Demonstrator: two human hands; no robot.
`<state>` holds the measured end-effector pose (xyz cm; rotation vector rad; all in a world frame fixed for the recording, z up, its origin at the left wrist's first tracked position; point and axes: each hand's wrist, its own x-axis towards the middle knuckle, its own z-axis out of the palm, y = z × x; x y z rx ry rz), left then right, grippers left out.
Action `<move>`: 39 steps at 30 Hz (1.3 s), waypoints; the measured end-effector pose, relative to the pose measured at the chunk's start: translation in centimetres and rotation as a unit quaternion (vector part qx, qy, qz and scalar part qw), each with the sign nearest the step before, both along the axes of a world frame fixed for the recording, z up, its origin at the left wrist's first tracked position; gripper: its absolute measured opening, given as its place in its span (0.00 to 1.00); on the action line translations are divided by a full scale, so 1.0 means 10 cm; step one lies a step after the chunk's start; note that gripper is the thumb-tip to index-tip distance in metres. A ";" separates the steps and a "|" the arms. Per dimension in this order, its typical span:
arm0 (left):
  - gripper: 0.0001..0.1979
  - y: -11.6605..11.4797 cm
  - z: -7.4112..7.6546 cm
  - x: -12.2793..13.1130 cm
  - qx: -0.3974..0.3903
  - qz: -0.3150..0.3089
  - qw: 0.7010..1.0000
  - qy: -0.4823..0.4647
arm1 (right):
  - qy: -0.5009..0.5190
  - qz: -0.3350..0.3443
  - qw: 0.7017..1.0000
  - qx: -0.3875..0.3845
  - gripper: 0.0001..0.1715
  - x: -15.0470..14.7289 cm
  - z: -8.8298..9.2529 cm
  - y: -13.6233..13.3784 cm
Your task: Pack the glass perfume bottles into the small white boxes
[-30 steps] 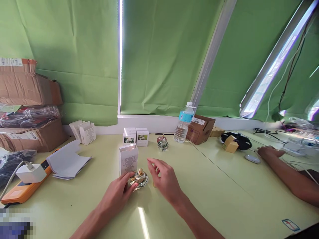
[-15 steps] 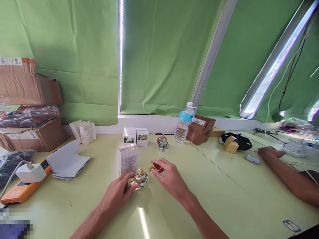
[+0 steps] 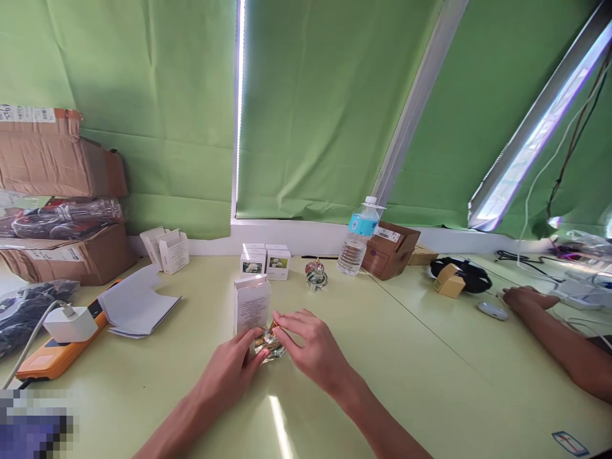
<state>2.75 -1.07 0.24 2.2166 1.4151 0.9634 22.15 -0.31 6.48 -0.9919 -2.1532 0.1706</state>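
Note:
A round glass perfume bottle stands on the table, and my left hand is closed around its left side. At the top of the bottle, my right hand pinches a small gold cap, partly hidden by the fingers. The cap is at the bottle's neck; whether it is fully seated I cannot tell. Just behind the bottle stands an open white carton with small print. Farther back is a second glass bottle, pinkish at the top.
Two small white boxes, a water bottle and a brown carton stand along the back. White cartons, papers and an orange device are left. Another person's arm rests at right near a mouse.
My right hand has moved left with the gold cap, from beside the bottle onto its neck. My left hand keeps its hold on the bottle. The view has shifted slightly.

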 end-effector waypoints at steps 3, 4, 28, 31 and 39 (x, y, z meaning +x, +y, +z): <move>0.15 -0.01 0.01 0.00 -0.003 -0.003 1.000 -0.002 | -0.032 -0.003 0.999 0.014 0.20 -0.03 0.00 -0.03; 0.15 -0.01 0.02 -0.01 -0.005 -0.004 1.000 -0.001 | -0.037 -0.005 0.999 0.012 0.20 -0.04 0.00 -0.05; 0.20 0.35 0.44 -0.28 0.113 0.051 0.987 -0.098 | -0.009 0.029 0.990 -0.139 0.09 0.04 -0.10 -0.03; 0.23 0.40 0.37 -0.24 0.063 0.050 0.986 -0.143 | -0.010 0.033 0.992 -0.122 0.09 0.04 -0.04 -0.09; 0.18 0.23 0.43 -0.22 0.119 -0.025 0.992 -0.019 | 0.132 0.060 0.987 -0.071 0.13 0.15 0.14 -0.17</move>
